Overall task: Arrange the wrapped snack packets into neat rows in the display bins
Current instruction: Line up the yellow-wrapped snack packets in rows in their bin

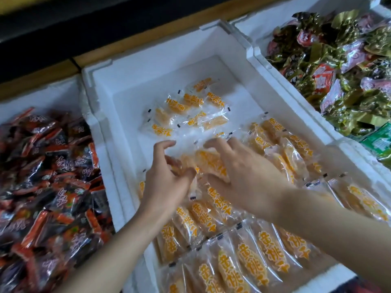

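White foam bin (148, 58); glossy oblong packets (263, 248) in rows, long axes near-to-far; right hand (243, 172) splayed open; left hand (167, 182) curled, grip unclear.

Both grips are over the white foam bin (160, 60). The left grip (169, 176) and right grip (239, 172) are close together with fingers spread and bent. A blurred orange packet (208, 159) lies between them; whether either holds it cannot be determined. Beyond the grips, loose orange packets (190, 108) lie scattered on the bin floor. Nearer than the grips and to the right of the right grip, rowed orange packets (249, 261) overlap. Left of the left grip: red-and-black packets (48, 187), heaped. Far right of the right grip: green-gold packets (338, 70), heaped.
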A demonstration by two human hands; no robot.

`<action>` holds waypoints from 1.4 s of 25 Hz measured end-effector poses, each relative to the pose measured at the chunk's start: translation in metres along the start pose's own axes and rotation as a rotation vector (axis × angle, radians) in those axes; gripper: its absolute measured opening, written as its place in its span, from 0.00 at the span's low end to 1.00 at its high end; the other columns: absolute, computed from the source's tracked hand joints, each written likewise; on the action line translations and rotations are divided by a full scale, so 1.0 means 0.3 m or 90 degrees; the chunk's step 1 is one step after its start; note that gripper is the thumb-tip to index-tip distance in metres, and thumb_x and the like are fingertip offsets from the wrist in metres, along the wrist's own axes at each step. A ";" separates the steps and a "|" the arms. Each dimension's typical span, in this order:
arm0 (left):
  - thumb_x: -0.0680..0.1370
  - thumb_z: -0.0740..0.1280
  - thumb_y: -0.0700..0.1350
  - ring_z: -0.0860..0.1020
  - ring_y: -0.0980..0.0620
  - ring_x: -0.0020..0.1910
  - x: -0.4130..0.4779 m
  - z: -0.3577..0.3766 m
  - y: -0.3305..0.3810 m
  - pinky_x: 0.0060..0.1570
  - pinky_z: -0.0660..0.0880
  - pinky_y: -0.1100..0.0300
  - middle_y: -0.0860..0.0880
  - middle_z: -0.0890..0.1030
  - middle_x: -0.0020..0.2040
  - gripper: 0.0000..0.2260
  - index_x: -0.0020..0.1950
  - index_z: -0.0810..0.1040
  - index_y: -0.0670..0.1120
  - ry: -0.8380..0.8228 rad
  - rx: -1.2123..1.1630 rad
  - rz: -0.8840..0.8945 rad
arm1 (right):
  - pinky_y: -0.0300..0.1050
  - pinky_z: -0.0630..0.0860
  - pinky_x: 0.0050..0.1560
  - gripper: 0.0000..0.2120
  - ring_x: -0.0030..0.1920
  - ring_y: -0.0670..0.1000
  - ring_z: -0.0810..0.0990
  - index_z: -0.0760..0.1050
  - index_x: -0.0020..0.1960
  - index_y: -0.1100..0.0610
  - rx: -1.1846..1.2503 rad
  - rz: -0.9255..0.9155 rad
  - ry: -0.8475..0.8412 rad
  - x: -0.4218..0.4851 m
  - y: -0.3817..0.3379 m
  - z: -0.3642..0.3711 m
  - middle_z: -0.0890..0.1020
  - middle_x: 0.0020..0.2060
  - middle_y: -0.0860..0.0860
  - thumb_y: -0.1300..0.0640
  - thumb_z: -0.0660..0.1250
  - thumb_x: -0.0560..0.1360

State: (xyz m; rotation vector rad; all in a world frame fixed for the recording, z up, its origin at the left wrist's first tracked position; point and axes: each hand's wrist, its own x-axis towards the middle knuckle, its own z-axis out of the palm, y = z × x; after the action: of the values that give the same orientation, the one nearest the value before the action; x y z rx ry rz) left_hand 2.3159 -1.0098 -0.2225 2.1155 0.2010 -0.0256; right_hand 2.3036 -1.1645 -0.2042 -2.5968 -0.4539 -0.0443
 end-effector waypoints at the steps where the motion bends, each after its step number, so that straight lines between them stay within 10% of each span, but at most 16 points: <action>1: 0.73 0.71 0.40 0.76 0.56 0.30 -0.026 -0.009 -0.033 0.34 0.75 0.57 0.51 0.75 0.40 0.19 0.55 0.68 0.59 -0.016 0.013 -0.010 | 0.45 0.69 0.48 0.24 0.58 0.53 0.74 0.56 0.70 0.47 -0.038 -0.014 -0.018 -0.024 -0.017 0.022 0.68 0.59 0.49 0.43 0.59 0.77; 5: 0.72 0.74 0.43 0.79 0.55 0.35 -0.089 -0.023 -0.129 0.40 0.76 0.55 0.52 0.80 0.39 0.13 0.46 0.71 0.56 -0.111 0.070 0.012 | 0.47 0.70 0.57 0.32 0.64 0.54 0.68 0.52 0.72 0.57 -0.201 -0.012 -0.122 -0.075 -0.039 0.101 0.72 0.61 0.54 0.40 0.57 0.77; 11: 0.76 0.70 0.47 0.71 0.66 0.42 -0.117 -0.027 -0.142 0.48 0.68 0.72 0.59 0.67 0.48 0.13 0.60 0.74 0.50 -0.152 0.242 0.176 | 0.41 0.73 0.25 0.39 0.30 0.54 0.78 0.75 0.46 0.61 -0.317 -0.062 -0.100 -0.079 0.021 0.162 0.77 0.26 0.53 0.49 0.84 0.40; 15: 0.79 0.64 0.51 0.68 0.56 0.57 -0.126 -0.043 -0.132 0.60 0.66 0.61 0.54 0.66 0.53 0.13 0.60 0.75 0.48 -0.150 0.366 0.284 | 0.46 0.76 0.30 0.26 0.35 0.54 0.79 0.78 0.41 0.57 -0.300 -0.106 -0.104 -0.079 0.031 0.123 0.79 0.33 0.53 0.48 0.83 0.50; 20: 0.78 0.61 0.52 0.66 0.52 0.60 0.014 -0.043 -0.077 0.59 0.62 0.62 0.52 0.68 0.57 0.16 0.64 0.72 0.48 -0.070 0.349 0.267 | 0.47 0.71 0.57 0.18 0.61 0.52 0.70 0.65 0.67 0.52 -0.145 -0.051 0.017 0.060 0.073 0.050 0.71 0.60 0.50 0.49 0.56 0.79; 29: 0.77 0.64 0.58 0.60 0.38 0.72 0.470 0.056 -0.100 0.68 0.58 0.51 0.36 0.61 0.73 0.36 0.76 0.55 0.41 0.105 0.276 -0.096 | 0.56 0.58 0.70 0.47 0.72 0.62 0.54 0.48 0.76 0.55 -0.049 0.151 -0.037 0.507 0.326 0.178 0.55 0.73 0.60 0.49 0.74 0.68; 35: 0.75 0.67 0.57 0.65 0.43 0.68 0.599 0.112 -0.079 0.63 0.62 0.56 0.46 0.71 0.68 0.25 0.69 0.68 0.48 0.130 0.259 -0.033 | 0.52 0.63 0.63 0.48 0.66 0.59 0.65 0.56 0.73 0.59 -0.157 0.139 -0.008 0.557 0.336 0.165 0.68 0.64 0.58 0.40 0.74 0.64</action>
State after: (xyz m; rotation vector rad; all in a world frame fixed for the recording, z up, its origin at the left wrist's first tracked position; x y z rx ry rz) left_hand 2.4917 -1.0021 -0.2778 2.5187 0.3996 0.1292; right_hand 2.4916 -1.1713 -0.2759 -2.8749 -0.1748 -0.0102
